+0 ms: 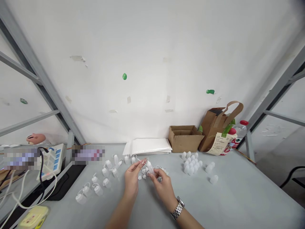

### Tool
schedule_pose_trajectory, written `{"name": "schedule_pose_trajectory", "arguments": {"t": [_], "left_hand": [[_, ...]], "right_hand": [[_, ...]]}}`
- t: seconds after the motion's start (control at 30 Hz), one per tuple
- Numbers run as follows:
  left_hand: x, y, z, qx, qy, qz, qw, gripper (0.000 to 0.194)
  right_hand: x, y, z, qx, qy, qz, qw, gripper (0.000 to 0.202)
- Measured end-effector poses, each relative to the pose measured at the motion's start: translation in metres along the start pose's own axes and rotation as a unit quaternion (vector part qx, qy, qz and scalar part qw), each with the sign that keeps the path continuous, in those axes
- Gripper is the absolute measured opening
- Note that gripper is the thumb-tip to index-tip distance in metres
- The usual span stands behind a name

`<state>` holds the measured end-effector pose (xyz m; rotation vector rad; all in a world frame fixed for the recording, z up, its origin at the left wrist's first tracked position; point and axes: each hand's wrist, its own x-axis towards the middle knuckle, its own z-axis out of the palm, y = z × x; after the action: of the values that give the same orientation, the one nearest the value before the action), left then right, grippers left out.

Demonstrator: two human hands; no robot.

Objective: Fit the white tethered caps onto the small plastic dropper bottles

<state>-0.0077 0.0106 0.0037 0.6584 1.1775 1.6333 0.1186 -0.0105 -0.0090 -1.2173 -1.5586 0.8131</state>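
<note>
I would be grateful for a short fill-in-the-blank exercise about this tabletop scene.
The silver wristwatch is worn on the person's ____ wrist. Between the left hand and the right hand, the squeeze bottle has a ____ cap. The open cardboard box stands directly to the ____ of the brown paper bag. The clear drink bottle at the table's far right corner has a ____ top.

Missing words: right; white; left; red.

Bright, diffuse light; white wall (147,41) evenly lit, light source unseen. Wide-angle stretch toward edges; small bottles (97,190) slightly soft.
</note>
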Motion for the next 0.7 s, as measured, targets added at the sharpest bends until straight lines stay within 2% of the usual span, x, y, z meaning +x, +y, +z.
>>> {"name": "schedule_pose_trajectory", "arguments": {"t": [0.3, 0.47, 0.6, 0.7], "left_hand": [[-0.009, 0.001, 0.005, 0.024, -0.032, 0.008, 0.999, 0.021], [-0.003, 0.003, 0.002, -0.04, -0.018, -0.015, 0.999, 0.025], [0.001, 0.007, -0.001, -0.065, 0.0, -0.02, 0.998, 0.041], [0.004, 0.006, -0.004, -0.076, 0.009, -0.013, 0.997, 0.033]], "right_hand": [[0.005, -0.005, -0.006, 0.033, 0.015, 0.036, 0.999, 0.026], [0.004, 0.003, -0.004, -0.018, -0.002, -0.017, 1.0, 0.02], [0.001, 0.007, 0.0, -0.045, -0.003, -0.042, 0.998, 0.018], [-0.001, 0.006, 0.001, -0.052, -0.006, -0.058, 0.997, 0.016]]}}
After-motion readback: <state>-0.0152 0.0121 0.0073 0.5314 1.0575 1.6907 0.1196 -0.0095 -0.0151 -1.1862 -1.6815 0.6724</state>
